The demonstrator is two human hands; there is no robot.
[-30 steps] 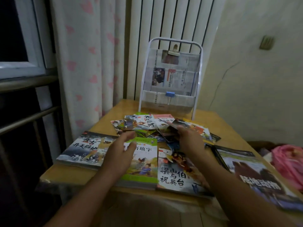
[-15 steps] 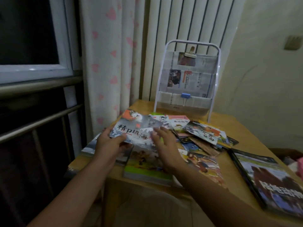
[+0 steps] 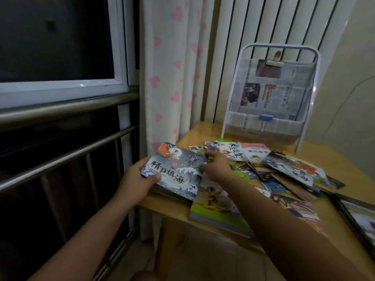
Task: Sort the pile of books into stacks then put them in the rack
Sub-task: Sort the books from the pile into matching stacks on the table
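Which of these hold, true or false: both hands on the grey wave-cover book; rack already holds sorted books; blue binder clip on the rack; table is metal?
1. Both hands grip the grey wave-cover book. True: left hand and right hand hold its edges.
2. The white wire-frame rack holds sorted books. False: only newspaper lining shows.
3. A blue binder clip is on the rack. True.
4. The table is metal. False: a wooden table.

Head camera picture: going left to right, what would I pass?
Dark window → heart-print curtain → wave-cover book held by left hand → right hand → white rack → black-framed book.
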